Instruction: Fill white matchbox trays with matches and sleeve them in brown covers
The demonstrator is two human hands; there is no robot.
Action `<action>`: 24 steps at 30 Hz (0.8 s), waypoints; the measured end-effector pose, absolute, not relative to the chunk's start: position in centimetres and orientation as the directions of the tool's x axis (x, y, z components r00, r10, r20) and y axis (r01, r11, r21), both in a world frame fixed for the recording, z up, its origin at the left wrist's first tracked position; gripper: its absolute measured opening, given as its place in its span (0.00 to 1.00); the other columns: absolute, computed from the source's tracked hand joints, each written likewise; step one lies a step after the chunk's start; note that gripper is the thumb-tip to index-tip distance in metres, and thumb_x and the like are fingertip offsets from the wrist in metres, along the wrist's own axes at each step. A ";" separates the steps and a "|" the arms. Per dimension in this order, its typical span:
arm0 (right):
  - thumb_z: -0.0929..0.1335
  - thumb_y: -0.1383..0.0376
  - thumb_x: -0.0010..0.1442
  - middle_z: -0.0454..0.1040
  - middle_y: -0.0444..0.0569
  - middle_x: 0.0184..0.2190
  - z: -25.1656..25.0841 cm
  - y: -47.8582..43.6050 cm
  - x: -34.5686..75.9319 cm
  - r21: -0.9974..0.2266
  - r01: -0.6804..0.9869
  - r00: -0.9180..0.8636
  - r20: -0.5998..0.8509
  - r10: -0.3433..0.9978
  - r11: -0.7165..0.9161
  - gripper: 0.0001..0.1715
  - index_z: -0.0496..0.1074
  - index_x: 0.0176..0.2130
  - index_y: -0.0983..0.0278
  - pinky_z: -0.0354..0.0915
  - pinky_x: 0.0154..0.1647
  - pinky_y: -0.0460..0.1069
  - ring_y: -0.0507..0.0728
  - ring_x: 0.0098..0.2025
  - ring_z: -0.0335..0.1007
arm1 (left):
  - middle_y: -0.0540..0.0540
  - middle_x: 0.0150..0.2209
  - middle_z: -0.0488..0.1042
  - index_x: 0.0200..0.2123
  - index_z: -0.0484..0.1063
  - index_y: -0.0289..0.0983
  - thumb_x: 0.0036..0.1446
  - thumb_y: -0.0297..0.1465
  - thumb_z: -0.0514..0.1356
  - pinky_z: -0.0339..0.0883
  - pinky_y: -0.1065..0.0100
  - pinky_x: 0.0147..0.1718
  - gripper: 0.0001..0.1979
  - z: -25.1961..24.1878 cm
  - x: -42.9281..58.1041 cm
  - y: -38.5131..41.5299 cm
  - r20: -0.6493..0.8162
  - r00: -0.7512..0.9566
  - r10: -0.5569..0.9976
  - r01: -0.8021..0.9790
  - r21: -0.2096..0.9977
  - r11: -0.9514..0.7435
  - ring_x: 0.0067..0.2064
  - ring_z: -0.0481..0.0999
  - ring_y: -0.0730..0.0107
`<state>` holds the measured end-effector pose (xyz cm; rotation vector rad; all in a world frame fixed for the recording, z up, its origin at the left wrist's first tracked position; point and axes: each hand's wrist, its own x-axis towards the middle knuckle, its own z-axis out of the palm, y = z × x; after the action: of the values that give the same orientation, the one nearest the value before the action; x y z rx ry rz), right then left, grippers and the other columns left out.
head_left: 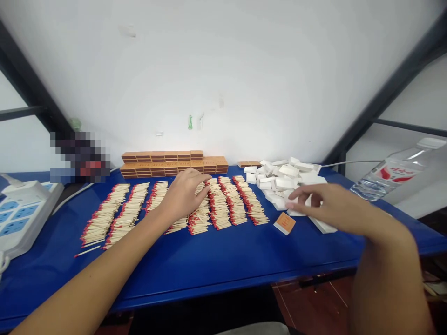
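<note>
Rows of red-tipped matches [223, 204] lie in several columns on the blue table [209, 260]. My left hand [183, 193] rests on the middle columns, its fingers curled down and pinching at the matches. My right hand [321, 202] hovers over the near edge of a pile of white inner matchbox trays [284, 179], fingers spread and blurred by motion, nothing seen in them. A single orange matchbox sleeve [284, 223] lies flat just left of my right hand.
Stacked orange matchboxes [172, 163] line the wall at the back. A white power strip [21, 209] sits at the far left. A clear plastic water bottle [398, 174] lies at the right edge. One loose match [87, 251] lies near the front left.
</note>
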<state>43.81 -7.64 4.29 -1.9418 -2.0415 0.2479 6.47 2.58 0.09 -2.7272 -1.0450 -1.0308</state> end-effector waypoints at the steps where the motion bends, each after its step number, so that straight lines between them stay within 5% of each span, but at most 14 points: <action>1: 0.72 0.40 0.60 0.83 0.53 0.36 3.2 -8.5 43.2 -0.303 0.951 -0.037 0.090 0.995 0.063 0.24 0.83 0.39 0.56 0.69 0.30 0.55 0.63 0.32 0.78 | 0.39 0.47 0.83 0.52 0.80 0.37 0.68 0.30 0.61 0.72 0.49 0.55 0.13 0.2 6.6 2.4 0.602 0.555 0.575 0.605 0.182 -0.775 0.53 0.78 0.52; 7: 0.75 0.45 0.56 0.83 0.53 0.37 -0.3 -10.4 41.4 -0.210 0.977 -0.013 0.159 0.987 0.047 0.19 0.80 0.37 0.56 0.68 0.32 0.56 0.66 0.35 0.79 | 0.40 0.45 0.82 0.50 0.80 0.39 0.69 0.30 0.59 0.71 0.50 0.53 0.11 0.2 7.5 1.4 0.584 0.587 0.560 0.583 0.175 -0.793 0.51 0.78 0.53; 11: 0.74 0.41 0.57 0.82 0.50 0.33 1.8 -8.9 39.6 -0.374 0.922 -0.035 0.183 0.983 0.102 0.23 0.80 0.39 0.55 0.67 0.32 0.55 0.63 0.32 0.76 | 0.40 0.45 0.83 0.50 0.80 0.39 0.69 0.34 0.61 0.72 0.51 0.52 0.11 -0.3 8.1 0.6 0.586 0.604 0.541 0.547 0.190 -0.816 0.51 0.78 0.53; 17: 0.77 0.39 0.52 0.80 0.50 0.35 3.3 -3.1 33.7 -0.583 0.779 -0.048 0.308 0.950 0.229 0.30 0.77 0.39 0.60 0.64 0.30 0.52 0.59 0.31 0.73 | 0.39 0.48 0.82 0.60 0.74 0.38 0.63 0.43 0.69 0.72 0.51 0.51 0.26 -0.8 9.0 -0.5 0.653 0.571 0.497 0.545 0.151 -0.825 0.51 0.79 0.51; 24: 0.82 0.45 0.45 0.80 0.50 0.38 3.0 1.7 29.4 -0.682 0.661 -0.146 0.291 0.945 0.312 0.32 0.73 0.39 0.61 0.63 0.31 0.51 0.58 0.35 0.72 | 0.43 0.45 0.84 0.51 0.78 0.39 0.63 0.34 0.66 0.74 0.56 0.47 0.14 -0.1 8.0 0.5 0.713 0.345 0.611 0.684 0.255 -0.683 0.46 0.81 0.54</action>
<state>29.37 1.66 2.99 -1.4247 -1.8874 0.5225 8.03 0.53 -0.10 -2.5024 -1.2082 -1.2647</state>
